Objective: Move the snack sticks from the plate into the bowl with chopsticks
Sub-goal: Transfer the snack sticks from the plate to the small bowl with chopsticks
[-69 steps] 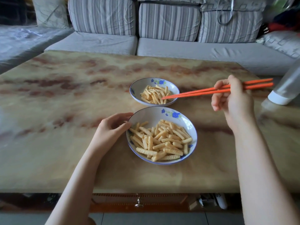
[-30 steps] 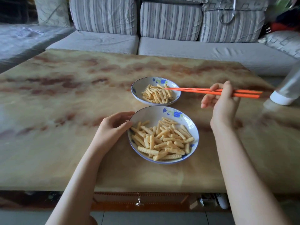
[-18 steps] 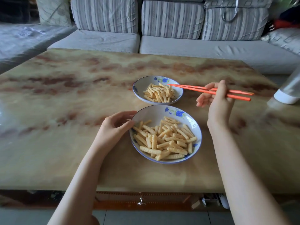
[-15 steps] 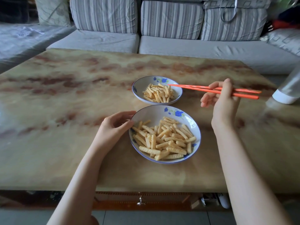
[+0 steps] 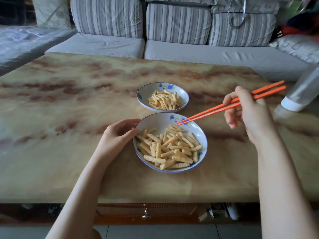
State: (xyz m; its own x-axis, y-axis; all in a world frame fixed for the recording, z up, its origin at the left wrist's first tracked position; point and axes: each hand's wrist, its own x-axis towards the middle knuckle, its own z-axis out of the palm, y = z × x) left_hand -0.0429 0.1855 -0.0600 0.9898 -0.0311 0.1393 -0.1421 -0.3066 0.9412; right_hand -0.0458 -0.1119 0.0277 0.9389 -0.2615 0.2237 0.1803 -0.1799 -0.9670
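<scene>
Hovering above the plate [image 5: 158, 123] at about its 1 o'clock edge, the tips of two orange chopsticks [image 5: 215, 110] sit close together with nothing between them. The right hand [image 5: 250, 116], out at 2 o'clock from the plate, grasps the chopsticks along their upper half, fingers curled round them. The left hand [image 5: 117, 135] steadies the plate, thumb and fingers curled on its rim at 9 to 10 o'clock.

The plate, white with blue flowers, rests on a marbled table [image 5: 69, 109]. It holds a loose heap of pale yellow, ridged snack sticks [image 5: 169, 149], piled mostly toward 6 o'clock. The nearest sticks lie just below the tips, apart from them. A smaller bowl [image 5: 183, 94] of the same pattern stands at 12 o'clock, near the plate, with a smaller pile of sticks in it.

The sticks look light, dry, stiff and probably brittle, so a hard pinch could snap one. Their ridges should give the smooth tips some bite. Pinching a top-lying stick across its middle seems the safest hold, since an end grip would let it swivel and drop.

A striped sofa [image 5: 172, 23] stands beyond the table.
</scene>
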